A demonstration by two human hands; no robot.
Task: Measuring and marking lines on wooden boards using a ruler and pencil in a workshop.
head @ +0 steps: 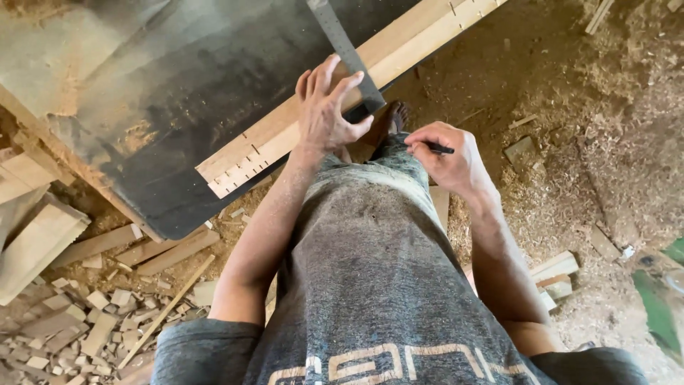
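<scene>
- On the dark worktop (178,107), a long pale wooden strip (299,125) is laid slantwise, with its near end just inside the worktop's front edge and a row of short dark marks drawn across that end.
- A grey metal square (345,53) is set across the strip, and its blade is pressed down by the left hand (324,114), whose fingers are spread flat over both blade and wood.
- A black pen (436,148) is pinched between the thumb and fingers of the right hand (449,157), which is curled shut and held just off the strip's near edge, apart from the wood.
- Sawdust is scattered over the worktop and could, by judgement, let the square creep under pressure, so that a line would come out skewed.
- Since the strip is held only by the left hand, it might be nudged sideways by the pen stroke and the spacing of marks spoiled.
- Below the worktop, offcut blocks (78,321) and longer scraps are heaped on the dirt floor (570,107), near the person's foot (395,117); footing could be lost on them if weight were shifted.
</scene>
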